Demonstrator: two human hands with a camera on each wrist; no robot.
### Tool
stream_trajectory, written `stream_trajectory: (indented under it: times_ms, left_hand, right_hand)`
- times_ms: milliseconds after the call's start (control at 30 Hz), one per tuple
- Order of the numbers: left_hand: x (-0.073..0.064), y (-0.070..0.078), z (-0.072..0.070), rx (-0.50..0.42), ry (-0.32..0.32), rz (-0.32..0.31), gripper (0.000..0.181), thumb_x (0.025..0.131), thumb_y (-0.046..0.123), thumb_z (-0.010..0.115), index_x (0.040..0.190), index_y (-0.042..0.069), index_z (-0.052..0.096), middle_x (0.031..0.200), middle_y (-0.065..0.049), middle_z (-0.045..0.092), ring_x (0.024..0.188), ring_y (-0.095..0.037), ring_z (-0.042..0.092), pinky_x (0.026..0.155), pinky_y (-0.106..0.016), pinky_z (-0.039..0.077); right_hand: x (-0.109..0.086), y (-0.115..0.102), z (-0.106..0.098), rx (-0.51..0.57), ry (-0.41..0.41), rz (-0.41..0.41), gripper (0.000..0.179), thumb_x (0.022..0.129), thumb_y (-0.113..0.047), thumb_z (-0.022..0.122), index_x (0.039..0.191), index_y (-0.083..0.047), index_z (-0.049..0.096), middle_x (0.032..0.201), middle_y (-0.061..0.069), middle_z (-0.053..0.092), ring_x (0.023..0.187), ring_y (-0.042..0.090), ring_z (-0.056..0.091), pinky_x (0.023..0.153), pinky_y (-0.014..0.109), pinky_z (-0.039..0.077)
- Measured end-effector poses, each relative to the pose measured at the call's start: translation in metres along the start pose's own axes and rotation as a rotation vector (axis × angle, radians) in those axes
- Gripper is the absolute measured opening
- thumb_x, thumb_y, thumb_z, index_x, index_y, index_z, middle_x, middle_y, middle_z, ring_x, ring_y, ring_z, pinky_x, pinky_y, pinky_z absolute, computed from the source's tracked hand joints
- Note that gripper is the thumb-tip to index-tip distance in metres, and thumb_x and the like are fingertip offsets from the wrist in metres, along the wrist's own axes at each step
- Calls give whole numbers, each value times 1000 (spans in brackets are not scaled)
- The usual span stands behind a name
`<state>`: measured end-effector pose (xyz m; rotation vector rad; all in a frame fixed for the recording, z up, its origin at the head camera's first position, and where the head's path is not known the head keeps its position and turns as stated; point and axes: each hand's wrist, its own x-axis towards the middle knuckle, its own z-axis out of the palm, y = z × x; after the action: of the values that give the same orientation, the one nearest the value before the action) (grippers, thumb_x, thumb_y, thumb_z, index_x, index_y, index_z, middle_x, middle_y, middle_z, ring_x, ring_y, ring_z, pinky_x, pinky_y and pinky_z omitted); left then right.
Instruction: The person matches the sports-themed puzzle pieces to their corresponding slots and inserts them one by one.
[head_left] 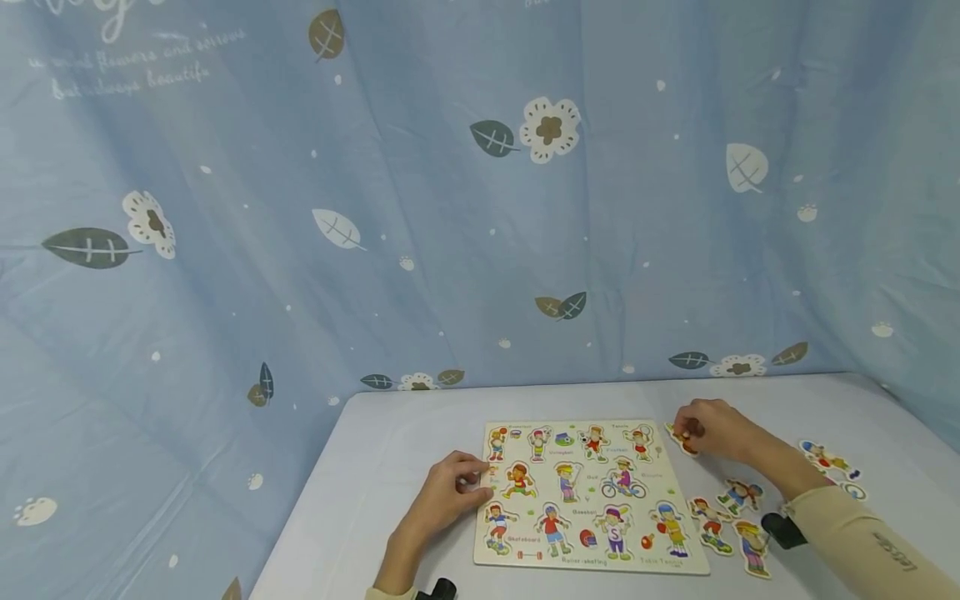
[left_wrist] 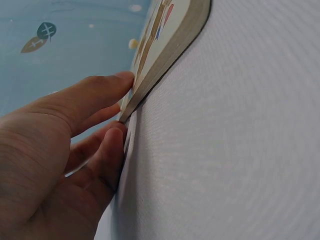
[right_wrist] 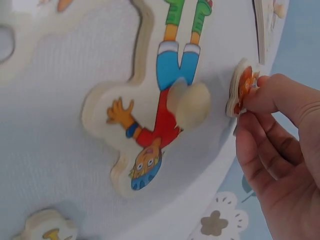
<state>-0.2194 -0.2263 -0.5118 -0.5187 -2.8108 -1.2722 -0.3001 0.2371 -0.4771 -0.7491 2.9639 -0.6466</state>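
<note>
From the head, we are seeing the relaxed left hand (head_left: pixel 447 492) touching the board (head_left: pixel 588 483), the right hand (head_left: pixel 716 429) pinching a piece (head_left: pixel 686 445) beside its right edge. At the left wrist, that hand is touching the board's edge; at the right, a figure (right_wrist: pixel 165 111) is lying near the piece.

Puzzle board (head_left: pixel 542 487) cream, multicoloured cartoon figures (head_left: pixel 615 533); tablecloth (head_left: pixel 337 508) white; curtain (head_left: pixel 450 167) blue, leaf-and-flower print; sleeve (head_left: pixel 847 525) beige.
</note>
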Motion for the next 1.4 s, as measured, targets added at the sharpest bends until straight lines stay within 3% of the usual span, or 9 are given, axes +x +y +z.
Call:
stream_trajectory:
  times_ms: [267,667,1033,1167,1400]
  left_hand:
    - [0,0,0,-3,0,-11,42,83,29,78,117,6,71,113,-4,62,92,-15,60,74,-21,54]
    - [-1,-1,1,5,10,6,41,83,29,78,116,7,72,112,-4,63,91,-14,60,74,-20,54]
    - [-1,-1,1,-8,13,15,40,83,27,78,117,6,71,112,-4,62,91,-14,60,74,-20,54]
    - [-1,0,1,-2,17,12,40,83,27,79,116,6,71,112,-4,62,90,-14,59,74,-20,54]
    - [-1,0,1,2,17,4,41,83,28,79,117,7,71,112,-4,63,91,-14,59,74,-20,54]
  right_hand:
    - [-3,7,-2,3,37,-26,15,78,-3,74,85,-14,67,78,-8,60,68,0,48,59,21,45]
    - [-3,-4,-6,13,65,-35,12,79,-3,73,86,-12,69,76,-8,61,65,0,46,56,20,44]
    - [2,-29,-10,69,32,-112,5,86,-9,70,91,-11,70,72,-11,60,61,-3,46,54,20,44]
    - [5,-43,-8,91,-6,-101,4,88,-13,70,92,-11,70,72,-11,60,62,-2,47,55,20,44]
    - [17,-69,2,77,-11,-150,4,87,-16,72,85,-14,70,68,-12,57,59,-3,45,53,18,43]
